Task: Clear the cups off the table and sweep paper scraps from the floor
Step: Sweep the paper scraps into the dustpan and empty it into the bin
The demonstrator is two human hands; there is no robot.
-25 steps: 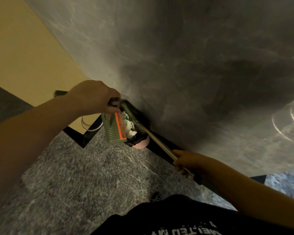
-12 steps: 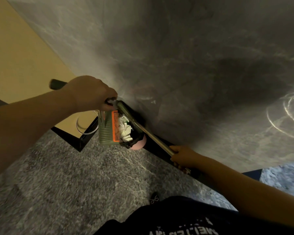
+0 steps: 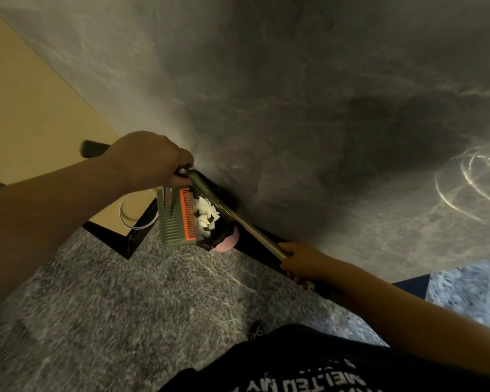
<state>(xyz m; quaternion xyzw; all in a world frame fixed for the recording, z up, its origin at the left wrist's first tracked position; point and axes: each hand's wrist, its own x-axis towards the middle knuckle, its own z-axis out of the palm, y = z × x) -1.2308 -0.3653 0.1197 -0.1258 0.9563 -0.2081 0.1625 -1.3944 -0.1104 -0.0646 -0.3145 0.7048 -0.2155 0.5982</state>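
Observation:
My left hand (image 3: 150, 162) grips a dark handle (image 3: 92, 148) and holds a green dustpan (image 3: 171, 222) with orange comb teeth (image 3: 186, 215), tilted over a bin. White paper scraps (image 3: 207, 212) lie in the bin's black bag (image 3: 218, 236), and its pink side (image 3: 225, 244) shows below. My right hand (image 3: 300, 263) grips a metal pole (image 3: 246, 224) that slants from the dustpan's top down to it. No cups are clearly in view.
A grey marble wall (image 3: 294, 94) fills the upper view, and the bin stands against its black baseboard (image 3: 266, 241). A beige panel (image 3: 26, 103) is at left, with a pale ring (image 3: 136, 219) at its black-edged corner. Speckled grey floor (image 3: 125, 306) lies below.
The dustpan stays tipped over the bin and more white scraps now show in the bag. Both hands keep their grips, and my view has shifted slightly.

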